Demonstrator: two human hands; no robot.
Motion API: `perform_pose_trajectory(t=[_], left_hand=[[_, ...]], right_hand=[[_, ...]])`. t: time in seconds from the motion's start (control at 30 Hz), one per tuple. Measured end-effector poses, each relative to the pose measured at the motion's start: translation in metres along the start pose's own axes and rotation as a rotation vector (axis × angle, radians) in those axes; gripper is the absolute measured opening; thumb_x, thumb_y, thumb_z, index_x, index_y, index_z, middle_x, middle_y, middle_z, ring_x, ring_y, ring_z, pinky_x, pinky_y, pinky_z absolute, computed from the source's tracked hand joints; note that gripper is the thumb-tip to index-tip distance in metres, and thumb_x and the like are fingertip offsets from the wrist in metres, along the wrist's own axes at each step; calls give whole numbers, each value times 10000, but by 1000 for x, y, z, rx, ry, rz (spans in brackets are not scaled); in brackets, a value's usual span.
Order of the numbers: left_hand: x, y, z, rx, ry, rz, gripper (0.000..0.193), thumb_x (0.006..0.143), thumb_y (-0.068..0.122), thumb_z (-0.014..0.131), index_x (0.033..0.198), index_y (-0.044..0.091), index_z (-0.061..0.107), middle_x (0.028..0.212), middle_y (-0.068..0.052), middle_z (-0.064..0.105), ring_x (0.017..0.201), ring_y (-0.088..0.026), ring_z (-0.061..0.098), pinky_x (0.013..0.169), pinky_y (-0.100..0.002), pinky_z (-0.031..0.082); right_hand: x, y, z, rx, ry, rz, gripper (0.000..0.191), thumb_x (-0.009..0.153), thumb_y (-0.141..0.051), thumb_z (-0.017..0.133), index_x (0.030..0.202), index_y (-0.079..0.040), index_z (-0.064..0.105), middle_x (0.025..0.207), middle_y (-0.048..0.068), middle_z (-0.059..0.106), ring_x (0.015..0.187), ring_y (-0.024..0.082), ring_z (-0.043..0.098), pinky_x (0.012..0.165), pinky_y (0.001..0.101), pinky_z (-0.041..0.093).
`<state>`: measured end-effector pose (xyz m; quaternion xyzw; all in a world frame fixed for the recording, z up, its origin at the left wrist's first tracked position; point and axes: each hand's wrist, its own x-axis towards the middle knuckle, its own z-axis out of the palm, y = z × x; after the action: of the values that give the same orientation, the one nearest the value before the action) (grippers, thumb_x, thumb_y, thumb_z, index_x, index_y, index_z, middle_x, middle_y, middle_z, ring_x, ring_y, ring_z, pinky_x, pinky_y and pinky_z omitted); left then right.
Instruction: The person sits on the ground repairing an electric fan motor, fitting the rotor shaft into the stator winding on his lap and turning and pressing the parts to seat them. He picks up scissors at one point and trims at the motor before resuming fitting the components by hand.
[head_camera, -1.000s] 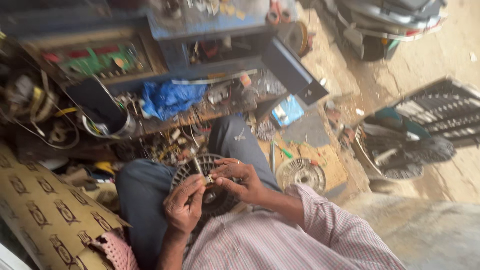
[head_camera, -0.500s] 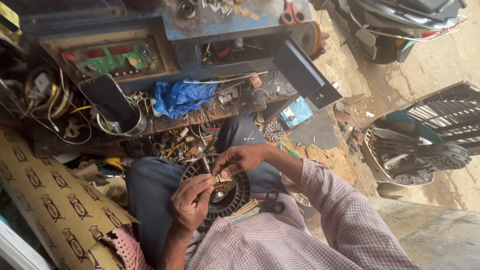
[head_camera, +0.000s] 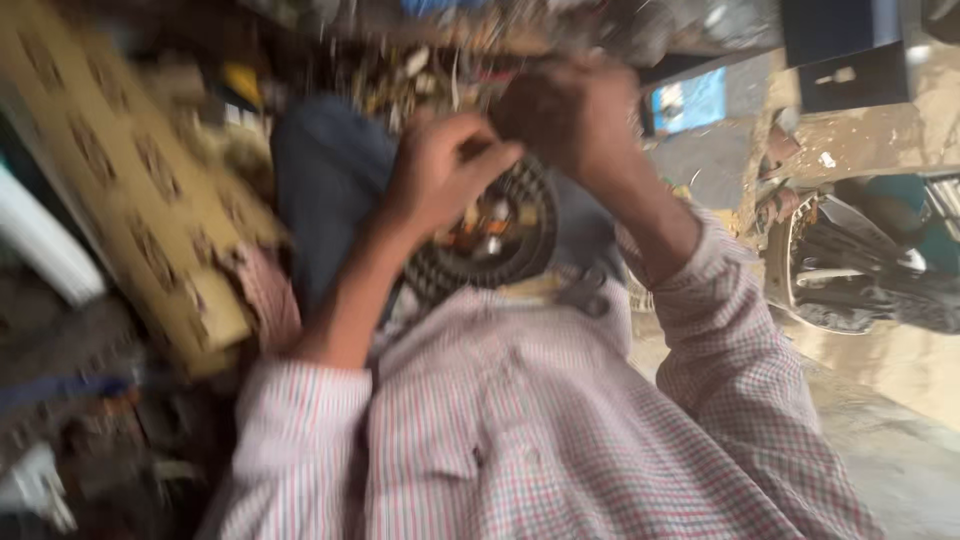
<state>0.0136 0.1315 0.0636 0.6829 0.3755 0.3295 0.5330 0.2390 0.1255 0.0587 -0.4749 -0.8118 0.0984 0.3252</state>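
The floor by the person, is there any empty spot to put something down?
Bare floor shows beside the right sleeve, below the fan casing. Above both hands it is crowded with blurred parts. The lap holds the round black motor part.

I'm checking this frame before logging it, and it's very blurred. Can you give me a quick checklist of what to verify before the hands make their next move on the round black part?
1. Both hands at the part: ok. The left hand and right hand meet above the round black ribbed part.
2. Part supported: ok. It rests on the lap, against the dark trousers.
3. What the fingertips pinch: cannot tell, motion blur hides it.
4. Grip of either hand: cannot tell.
5. View of the part's centre: not ok, the hands cover much of it.
6. Sleeves clear of the part: ok. The checked sleeve sits back from it.
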Motion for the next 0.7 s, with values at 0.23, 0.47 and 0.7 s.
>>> perform_pose_trajectory(t=[0.23,0.47,0.7], left_hand=[[-1,24,-37,183,-168,30,134,931,235,769,960,105,784,1005,-39,778,987,-217,671,932,-397,531],[-72,10,14,746,57,637,151,896,175,782,793,99,701,1389,-116,590,1316,-289,544,1074,-556,452],[2,3,-8,259,33,124,310,859,315,843,917,37,720,976,-142,689,901,-286,687,802,-451,539]], right_hand=[[-70,-82,-43,10,-506,-215,146,841,-186,763,983,-154,750,837,33,659,686,212,655,552,362,477],[-55,6,0,194,-237,43,95,852,-105,781,935,-96,736,914,38,734,738,216,664,650,372,514],[-12,-2,0,-71,-44,9,123,978,-55,720,988,-175,743,912,15,741,723,214,679,620,406,520]])
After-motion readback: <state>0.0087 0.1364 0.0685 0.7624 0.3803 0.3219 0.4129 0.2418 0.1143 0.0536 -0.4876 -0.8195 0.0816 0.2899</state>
